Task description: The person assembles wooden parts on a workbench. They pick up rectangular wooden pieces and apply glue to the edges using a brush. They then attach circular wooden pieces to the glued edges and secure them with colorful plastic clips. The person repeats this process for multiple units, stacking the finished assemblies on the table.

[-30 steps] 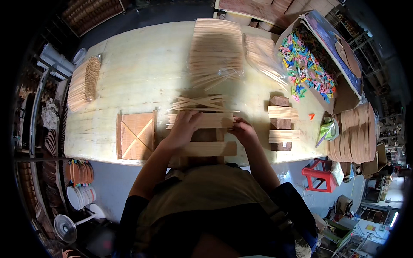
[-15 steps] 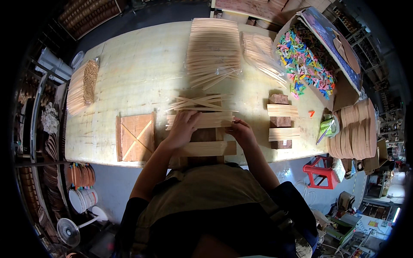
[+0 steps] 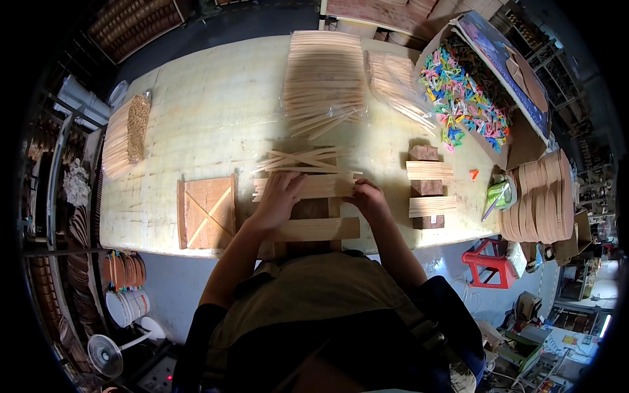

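Observation:
Side by side, a row of thin wooden sticks point(image 3: 327, 185) lies across a dark wooden block jig point(image 3: 310, 209) in front of me. My left hand point(image 3: 282, 196) rests over the left part of this row, its fingers bent across the sticks. At the row's right end, my right hand point(image 3: 369, 198) has its fingers closed together against the stick ends; its fingertips are partly hidden. A second flat row of sticks point(image 3: 318, 229) lies closer to my body on the same jig. Just beyond the held row, loose sticks point(image 3: 301, 159) lie crossed over one another.
Bagged sticks point(image 3: 324, 75) lie at the far middle, another bundle point(image 3: 121, 141) at the left. A box of colourful clothespins point(image 3: 465, 92) stands far right, near stacked brown boards point(image 3: 537, 196). A board with crossed strips point(image 3: 207, 211) lies left; stick rows on blocks point(image 3: 429, 171) lie right.
Both hands stay at the same row of sticks, with only a slight shift of the right fingers at the stick ends. The whole view has moved very slightly.

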The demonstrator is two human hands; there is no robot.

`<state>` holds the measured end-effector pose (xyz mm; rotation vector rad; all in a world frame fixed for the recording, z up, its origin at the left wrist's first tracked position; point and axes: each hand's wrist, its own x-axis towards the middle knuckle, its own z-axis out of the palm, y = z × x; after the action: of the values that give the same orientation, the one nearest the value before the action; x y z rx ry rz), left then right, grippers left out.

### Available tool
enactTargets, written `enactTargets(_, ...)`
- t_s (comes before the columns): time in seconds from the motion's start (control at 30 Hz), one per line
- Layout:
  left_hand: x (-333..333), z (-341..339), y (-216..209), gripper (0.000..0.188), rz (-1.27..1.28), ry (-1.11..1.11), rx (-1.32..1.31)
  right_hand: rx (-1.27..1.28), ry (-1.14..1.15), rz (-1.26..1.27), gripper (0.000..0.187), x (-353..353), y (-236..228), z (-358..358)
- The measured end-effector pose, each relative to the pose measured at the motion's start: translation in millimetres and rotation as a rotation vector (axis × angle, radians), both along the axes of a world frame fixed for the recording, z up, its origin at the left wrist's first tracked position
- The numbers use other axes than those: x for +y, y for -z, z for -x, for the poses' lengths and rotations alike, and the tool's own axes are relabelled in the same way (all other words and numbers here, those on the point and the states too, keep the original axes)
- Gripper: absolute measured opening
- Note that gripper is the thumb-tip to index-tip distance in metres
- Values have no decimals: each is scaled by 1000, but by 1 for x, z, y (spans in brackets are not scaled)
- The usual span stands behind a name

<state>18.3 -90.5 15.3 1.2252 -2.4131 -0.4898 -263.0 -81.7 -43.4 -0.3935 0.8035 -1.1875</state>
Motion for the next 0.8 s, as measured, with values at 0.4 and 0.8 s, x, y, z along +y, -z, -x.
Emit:
enactTargets(0.4, -2, -1, 2, 61, -9, 7, 12, 14, -45, -12, 19, -11, -14, -4)
enactTargets(0.8, -2, -1, 4, 61, 28, 34, 1, 69, -210, -133, 24, -31, 8, 11)
